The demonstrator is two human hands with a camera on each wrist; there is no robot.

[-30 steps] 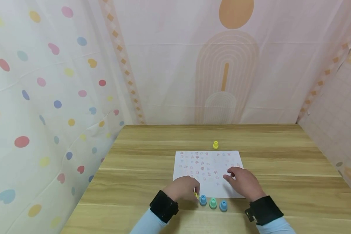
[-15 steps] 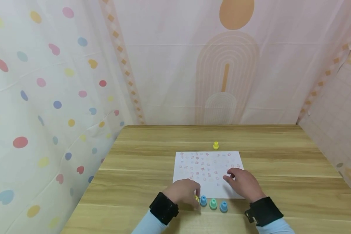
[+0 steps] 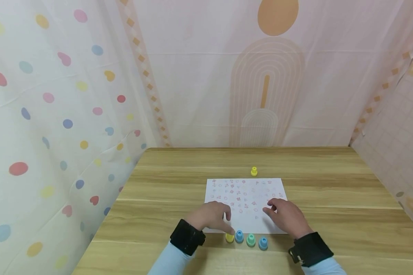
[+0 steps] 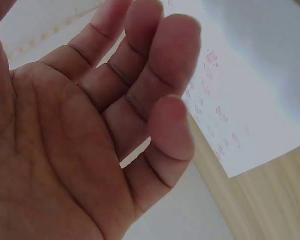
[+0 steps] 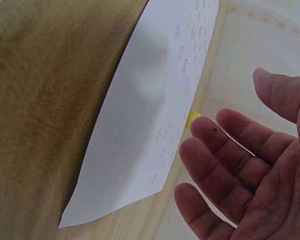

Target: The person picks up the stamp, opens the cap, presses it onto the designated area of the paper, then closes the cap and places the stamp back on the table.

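My left hand [image 3: 210, 217] hovers over the paper's lower left corner, fingers loosely bent; in the left wrist view its palm [image 4: 65, 140] holds nothing. Just below its thumb stands a small yellow knobbed stamp [image 3: 230, 238], its top partly hidden. Beside it in a row are a blue stamp [image 3: 239, 236], a green stamp [image 3: 251, 240] and another blue stamp [image 3: 263, 243]. My right hand [image 3: 289, 217] is at the paper's right edge, fingers relaxed; the right wrist view shows its fingers [image 5: 210, 162] with nothing between them. Small red and blue prints cover much of the white paper [image 3: 244, 225].
A second yellow stamp [image 3: 254, 172] stands upright behind the paper's far edge. The wooden table [image 3: 330, 191] extends to both sides. Printed curtains [image 3: 199, 76] hang behind and beside it.
My left hand has drawn up and left, away from the yellow stamp. That stamp, mostly covered by the fingers before, now shows at the row's left end. The right hand stays in place.
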